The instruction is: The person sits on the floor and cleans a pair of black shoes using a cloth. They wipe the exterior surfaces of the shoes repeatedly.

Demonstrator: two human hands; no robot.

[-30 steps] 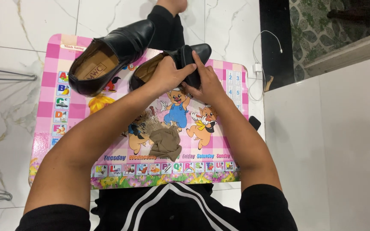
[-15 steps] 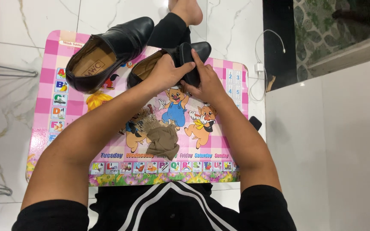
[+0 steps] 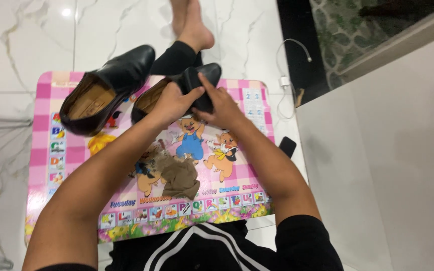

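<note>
while both hands grip:
left hand (image 3: 174, 103): clasps black shoe (image 3: 177, 90)
right hand (image 3: 222, 106): clasps same shoe
beside: second shoe (image 3: 104, 90) on pink mat (image 3: 41, 150)

shoes (image 3: 107, 88) black | mat (image 3: 41, 150) pink checked | floor (image 3: 26, 35) white marble

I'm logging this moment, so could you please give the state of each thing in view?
Left hand: gripping the held black leather shoe.
Right hand: on that shoe too.
Second black leather shoe: untouched, opening up.
Brown crumpled cloth: lying loose on pink cartoon table.
</note>
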